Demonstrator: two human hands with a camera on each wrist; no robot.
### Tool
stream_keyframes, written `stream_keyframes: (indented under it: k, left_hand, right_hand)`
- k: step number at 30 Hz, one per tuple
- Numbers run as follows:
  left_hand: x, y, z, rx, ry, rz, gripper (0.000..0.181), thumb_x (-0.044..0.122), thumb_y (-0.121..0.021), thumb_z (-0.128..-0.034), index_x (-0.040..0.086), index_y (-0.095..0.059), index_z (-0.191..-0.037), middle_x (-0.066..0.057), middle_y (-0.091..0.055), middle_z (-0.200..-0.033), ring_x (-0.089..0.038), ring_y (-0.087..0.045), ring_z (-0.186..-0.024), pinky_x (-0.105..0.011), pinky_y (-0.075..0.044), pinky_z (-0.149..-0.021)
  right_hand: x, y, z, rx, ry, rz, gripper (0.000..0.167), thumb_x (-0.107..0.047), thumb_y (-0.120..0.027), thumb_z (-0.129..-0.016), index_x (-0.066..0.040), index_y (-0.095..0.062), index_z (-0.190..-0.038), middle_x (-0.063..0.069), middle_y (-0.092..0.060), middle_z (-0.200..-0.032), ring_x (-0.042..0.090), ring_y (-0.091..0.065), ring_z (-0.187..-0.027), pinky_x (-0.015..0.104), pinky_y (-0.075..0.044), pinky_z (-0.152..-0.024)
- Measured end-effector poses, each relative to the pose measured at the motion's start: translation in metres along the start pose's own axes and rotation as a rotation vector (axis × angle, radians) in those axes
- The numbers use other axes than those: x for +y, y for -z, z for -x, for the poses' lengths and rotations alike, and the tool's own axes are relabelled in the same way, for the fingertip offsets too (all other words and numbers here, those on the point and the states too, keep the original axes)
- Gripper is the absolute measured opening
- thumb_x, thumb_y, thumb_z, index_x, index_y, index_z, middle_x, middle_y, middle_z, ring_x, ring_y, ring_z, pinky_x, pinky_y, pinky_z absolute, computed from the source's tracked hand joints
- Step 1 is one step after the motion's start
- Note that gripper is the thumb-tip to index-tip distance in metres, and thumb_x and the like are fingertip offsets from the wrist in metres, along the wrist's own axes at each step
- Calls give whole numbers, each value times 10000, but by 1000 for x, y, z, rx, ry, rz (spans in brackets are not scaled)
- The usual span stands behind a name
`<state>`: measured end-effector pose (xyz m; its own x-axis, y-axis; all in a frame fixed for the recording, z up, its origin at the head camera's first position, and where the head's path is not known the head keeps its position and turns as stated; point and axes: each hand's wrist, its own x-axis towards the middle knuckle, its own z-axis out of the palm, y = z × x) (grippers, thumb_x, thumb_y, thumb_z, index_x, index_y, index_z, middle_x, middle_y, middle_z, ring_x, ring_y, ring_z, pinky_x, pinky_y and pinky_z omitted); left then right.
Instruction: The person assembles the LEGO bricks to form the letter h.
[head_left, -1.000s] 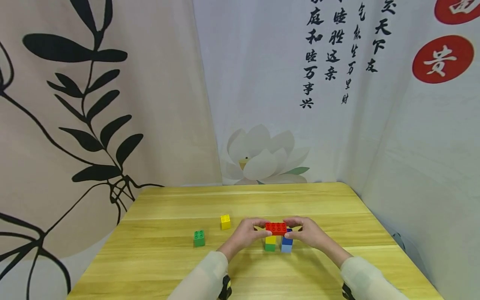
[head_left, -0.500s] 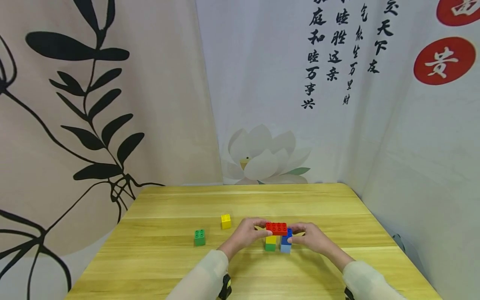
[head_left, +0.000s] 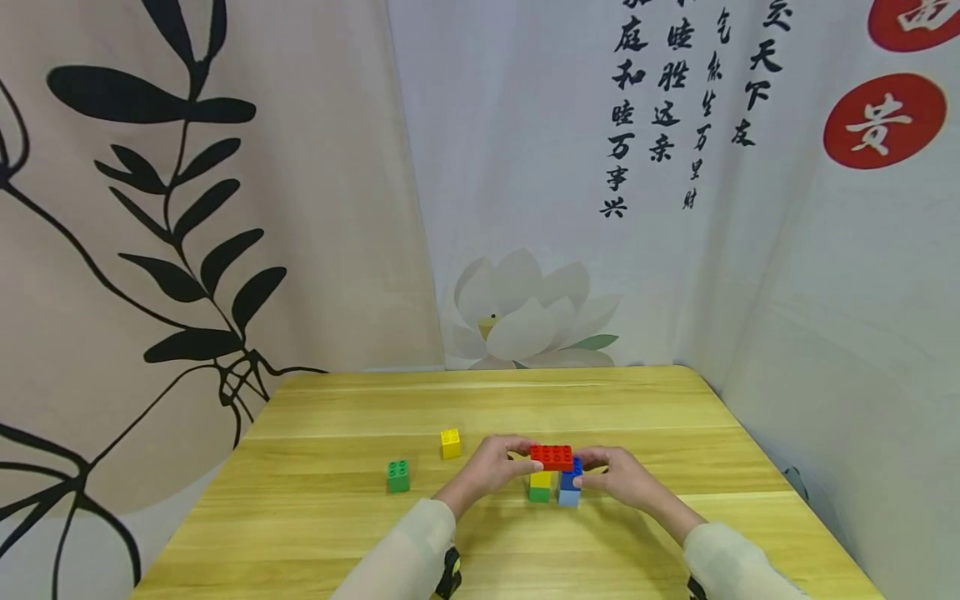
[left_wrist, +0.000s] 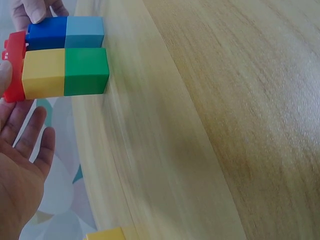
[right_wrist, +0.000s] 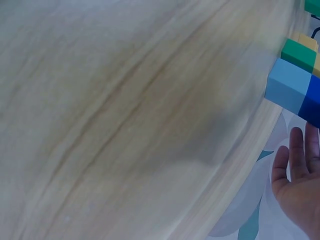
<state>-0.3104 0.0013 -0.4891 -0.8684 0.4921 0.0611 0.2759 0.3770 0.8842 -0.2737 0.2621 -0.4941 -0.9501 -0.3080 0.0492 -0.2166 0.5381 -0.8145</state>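
My left hand (head_left: 491, 467) pinches the left end of a red brick (head_left: 551, 457) between thumb and fingers. The red brick tops a yellow brick (head_left: 541, 480), which sits on a green brick (head_left: 538, 495). Close on the right stands a second stack, a dark blue brick (head_left: 572, 477) over a light blue brick (head_left: 568, 498). My right hand (head_left: 618, 479) pinches the dark blue brick from its right side. In the left wrist view, the red brick (left_wrist: 16, 65) overhangs the studded end of the dark blue brick (left_wrist: 46, 33); whether they are joined I cannot tell.
On the wooden table (head_left: 337, 533), a loose green brick (head_left: 398, 476) and a loose yellow brick (head_left: 450, 443) lie left of my left hand. Printed curtains hang behind the table and along its right side.
My right hand has left the red brick's right end and lowered to the dark blue brick. The blue stack has shifted slightly left, nearer the yellow and green one. My left hand stays put.
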Motion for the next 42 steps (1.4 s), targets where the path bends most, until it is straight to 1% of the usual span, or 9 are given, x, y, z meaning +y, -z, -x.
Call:
stream_keyframes:
  k: [5, 9, 13, 17, 23, 28, 34, 37, 42]
  left_hand:
    - [-1, 0, 0, -4, 4, -12, 337, 367, -738, -898, 189, -725, -1184, 58, -666, -1074, -165, -588, -895, -332, -522, -786]
    - [-1, 1, 0, -5, 2, -12, 325, 358, -741, -898, 187, -729, -1174, 58, -667, -1074, -166, -592, -897, -333, -524, -789]
    - [-1, 1, 1, -6, 3, -8, 308, 346, -746, -895, 183, -735, -1156, 55, -669, -1061, -162, -593, -874, -327, -527, -777]
    - [0, 1, 1, -6, 3, -18, 303, 343, -749, -892, 183, -738, -1149, 66, -670, -1051, -163, -590, -887, -326, -524, -782]
    - [0, 0, 1, -12, -30, -33, 310, 344, -748, -894, 169, -739, -1149, 77, -674, -1033, -171, -596, -917, -318, -523, -781]
    - [0, 0, 1, -9, -42, -35, 300, 343, -746, -896, 169, -742, -1140, 77, -673, -1036, -167, -595, -899, -304, -520, -760]
    - [-1, -1, 1, 1, -77, -81, 272, 335, -724, -917, 183, -742, -1141, 85, -671, -1058, -137, -586, -938, -287, -510, -779]
    - [-2, -1, 1, 9, -85, -98, 264, 324, -723, -919, 183, -742, -1142, 89, -672, -1044, -121, -582, -932, -280, -503, -775]
    - [-3, -3, 0, 13, -87, -85, 256, 297, -724, -919, 177, -741, -1145, 91, -672, -1011, -109, -581, -919, -277, -507, -779]
  right_hand:
    - [-4, 1, 0, -5, 15, -19, 478, -264, -748, -903, -19, -628, -1296, 58, -672, -1141, 260, -598, -1060, 419, -528, -855]
    - [-10, 2, -1, 13, 29, -22, 491, -271, -735, -913, -3, -618, -1308, 93, -665, -1182, 271, -599, -1075, 391, -526, -849]
    - [-15, 2, -3, 21, 34, -17, 456, -298, -709, -933, -27, -637, -1293, 87, -668, -1172, 270, -600, -1058, 359, -515, -823]
    - [-17, 2, -4, 9, 50, -23, 404, -293, -689, -948, -43, -659, -1264, 78, -669, -1150, 263, -602, -1035, 341, -520, -796]
    - [-12, 1, -5, -7, 62, -18, 342, -287, -670, -963, -76, -683, -1231, 61, -664, -1152, 228, -593, -1033, 324, -519, -792]
    - [-12, -1, -4, -8, 69, -23, 366, -272, -665, -966, -43, -666, -1252, 88, -664, -1169, 252, -588, -1060, 343, -518, -799]
    - [-14, -3, -1, -1, 68, -71, 411, -254, -652, -976, 10, -629, -1290, 162, -633, -1247, 258, -612, -1039, 306, -528, -781]
    - [-12, -6, -1, 11, 75, -79, 438, -254, -655, -974, 29, -612, -1305, 183, -616, -1268, 252, -619, -1007, 326, -539, -782]
    - [-8, -9, -1, 34, 58, -76, 481, -295, -660, -968, 26, -599, -1322, 170, -619, -1257, 214, -621, -949, 403, -553, -789]
